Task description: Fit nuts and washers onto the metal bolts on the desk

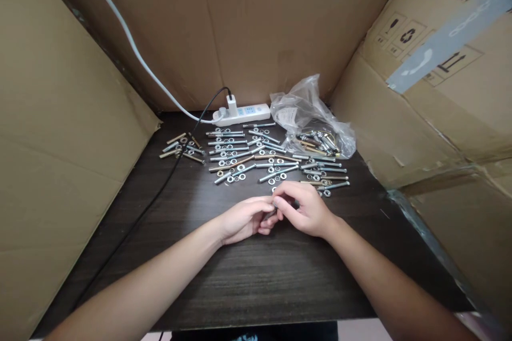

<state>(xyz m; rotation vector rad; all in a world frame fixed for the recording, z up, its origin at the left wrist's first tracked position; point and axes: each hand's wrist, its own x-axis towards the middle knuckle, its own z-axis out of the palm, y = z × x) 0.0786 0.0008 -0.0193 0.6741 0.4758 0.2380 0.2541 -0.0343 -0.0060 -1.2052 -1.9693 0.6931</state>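
My left hand point(248, 218) is closed around a metal bolt point(269, 216); only a short grey stretch of it shows between the fingers. Over the same spot, my right hand point(302, 206) pinches at the bolt's upper end with thumb and fingertips. The fingers cover whether a nut or washer is on it. Just beyond the hands lie rows of expansion bolts point(278, 172) with sleeves, in silver and brass tones. Loose washers point(242, 177) and nuts point(230, 179) are set out between them.
A clear plastic bag point(308, 104) with more bolts lies at the back right. Behind the rows is a white power strip point(256, 112). A black cable point(150, 205) crosses the left side, near a small pile of bolts point(172, 146). Cardboard walls point(248, 37) enclose the dark table point(240, 287).
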